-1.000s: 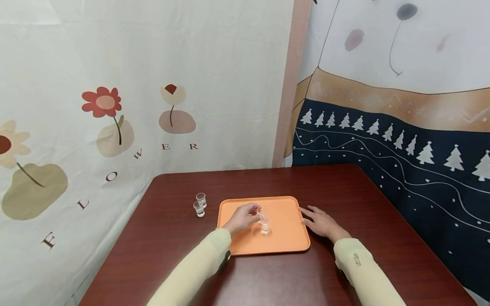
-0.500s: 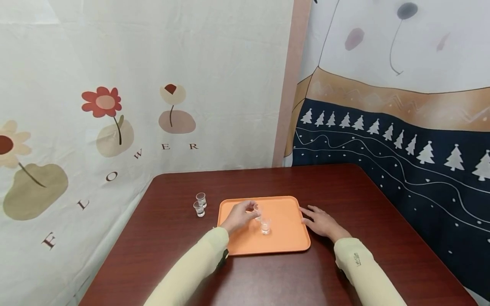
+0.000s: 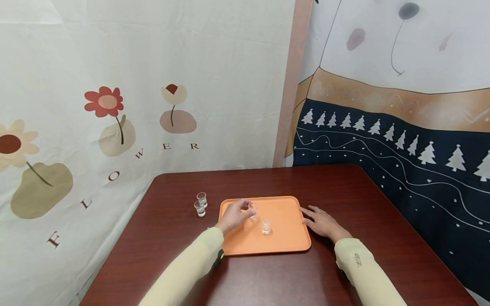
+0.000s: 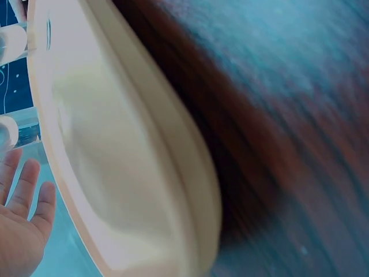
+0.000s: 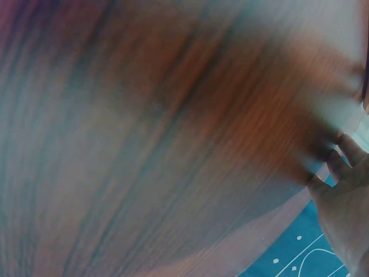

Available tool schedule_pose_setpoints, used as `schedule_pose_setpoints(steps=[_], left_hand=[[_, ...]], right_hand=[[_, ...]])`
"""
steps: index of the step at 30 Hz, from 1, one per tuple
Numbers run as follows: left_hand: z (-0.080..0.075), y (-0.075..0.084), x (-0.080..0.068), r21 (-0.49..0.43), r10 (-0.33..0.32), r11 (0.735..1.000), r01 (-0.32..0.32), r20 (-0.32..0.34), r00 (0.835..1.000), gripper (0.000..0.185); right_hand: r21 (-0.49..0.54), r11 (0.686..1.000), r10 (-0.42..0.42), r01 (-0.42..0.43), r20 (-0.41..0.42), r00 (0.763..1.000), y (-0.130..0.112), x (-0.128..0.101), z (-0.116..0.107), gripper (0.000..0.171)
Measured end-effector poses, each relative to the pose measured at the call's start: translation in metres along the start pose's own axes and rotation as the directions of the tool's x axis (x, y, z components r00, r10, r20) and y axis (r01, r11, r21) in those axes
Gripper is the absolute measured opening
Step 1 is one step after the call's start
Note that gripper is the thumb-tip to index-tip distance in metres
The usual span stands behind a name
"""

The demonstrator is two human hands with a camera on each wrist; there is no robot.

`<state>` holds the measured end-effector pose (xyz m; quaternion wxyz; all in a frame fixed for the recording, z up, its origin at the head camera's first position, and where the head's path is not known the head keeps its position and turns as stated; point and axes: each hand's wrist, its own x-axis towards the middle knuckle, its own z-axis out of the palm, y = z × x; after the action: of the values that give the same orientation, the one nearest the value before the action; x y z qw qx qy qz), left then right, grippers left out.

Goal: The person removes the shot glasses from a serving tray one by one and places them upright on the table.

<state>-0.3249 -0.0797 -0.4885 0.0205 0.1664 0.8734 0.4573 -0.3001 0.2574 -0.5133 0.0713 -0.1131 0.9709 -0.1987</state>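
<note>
In the head view my left hand (image 3: 245, 209) pinches a small clear glass (image 3: 252, 209) over the back left part of an orange tray (image 3: 285, 242). A second small glass (image 3: 266, 226) stands on the tray just right of it, apart from the hand. My right hand (image 3: 315, 219) lies flat and open on the dark wooden table (image 3: 344, 187), fingertips at the tray's right rim. The left wrist view shows the tray rim (image 4: 190, 173) close up and blurred. Only blurred table wood and the right hand's fingers (image 5: 346, 190) appear in the right wrist view.
Two more small clear glasses (image 3: 200, 204) stand close together on the table left of the tray. Printed fabric hangs right behind the table on the left and right. The table's front edge is out of view.
My left hand has carried the pinched glass leftward and slightly back, away from the glass standing on the tray. The right hand has stayed still.
</note>
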Motion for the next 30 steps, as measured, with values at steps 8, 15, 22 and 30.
schedule_pose_setpoints(steps=[8,15,22,30], left_hand=[[-0.011,-0.005,-0.006,-0.024,-0.024,0.999,0.023,-0.054,0.998,0.022],[-0.020,-0.013,-0.010,0.009,-0.016,1.000,0.017,-0.111,0.994,0.024],[-0.031,-0.019,-0.016,0.010,-0.034,0.999,0.036,-0.144,0.989,0.029],[-0.045,-0.026,-0.021,-0.005,-0.067,0.998,0.067,-0.178,0.982,0.028]], right_hand=[[0.005,1.000,-0.003,0.003,-0.001,1.000,0.000,-0.001,0.000,0.054],[0.001,1.000,-0.009,0.009,-0.004,1.000,0.000,-0.001,0.000,0.054],[0.004,1.000,-0.001,0.001,-0.005,1.000,-0.001,0.000,0.000,0.055],[0.001,1.000,0.009,-0.009,-0.006,1.000,-0.003,0.001,0.001,0.055]])
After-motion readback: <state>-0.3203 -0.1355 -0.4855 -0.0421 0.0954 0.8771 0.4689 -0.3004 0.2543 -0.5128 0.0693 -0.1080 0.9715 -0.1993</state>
